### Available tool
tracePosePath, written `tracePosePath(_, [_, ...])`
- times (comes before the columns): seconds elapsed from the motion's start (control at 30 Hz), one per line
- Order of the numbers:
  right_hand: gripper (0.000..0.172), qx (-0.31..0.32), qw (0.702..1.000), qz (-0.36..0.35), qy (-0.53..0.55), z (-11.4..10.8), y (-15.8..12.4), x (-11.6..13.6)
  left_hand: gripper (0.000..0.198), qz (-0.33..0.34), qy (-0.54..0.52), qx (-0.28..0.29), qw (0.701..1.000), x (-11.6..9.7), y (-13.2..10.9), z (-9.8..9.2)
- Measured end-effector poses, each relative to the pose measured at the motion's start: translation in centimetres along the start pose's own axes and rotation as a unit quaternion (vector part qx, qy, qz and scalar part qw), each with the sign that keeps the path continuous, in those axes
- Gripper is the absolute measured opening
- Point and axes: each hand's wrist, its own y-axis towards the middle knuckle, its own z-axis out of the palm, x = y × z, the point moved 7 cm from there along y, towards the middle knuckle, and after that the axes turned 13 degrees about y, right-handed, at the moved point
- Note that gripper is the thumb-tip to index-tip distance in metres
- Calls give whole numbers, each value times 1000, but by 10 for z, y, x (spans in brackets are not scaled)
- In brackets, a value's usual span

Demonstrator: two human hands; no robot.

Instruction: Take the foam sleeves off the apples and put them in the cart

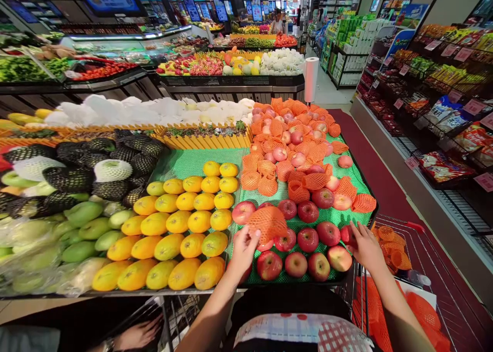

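My left hand [245, 246] pinches an orange foam net sleeve [268, 222] between thumb and fingers, above the red apples. Whether fruit sits inside that sleeve I cannot tell. At the right edge of the display, my right hand [365, 245] has its fingers curved around a red apple [347, 235], partly covered by them. Bare apples [307, 239] stand in rows between my hands on a green mat [246, 200]. Behind them lie more apples and a heap of orange net sleeves [304, 146].
Yellow-orange fruits [179, 222] stand in rows to the left, beside green mangoes [82, 214]. A shopping cart [416, 227] with orange nets is at right. Another person's hand [140, 334] shows bottom left. A plastic bag roll [311, 79] rises behind; snack shelves [435, 95] line the right.
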Motion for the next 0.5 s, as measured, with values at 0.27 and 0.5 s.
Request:
tracePosePath(0.27, [57, 66, 886, -105, 447, 71, -53, 78, 26, 146, 75, 354, 921, -36, -64, 94])
tracePosePath(0.5, [64, -327, 844, 88, 417, -59, -65, -86, 21, 188, 20, 301, 935, -58, -41, 87])
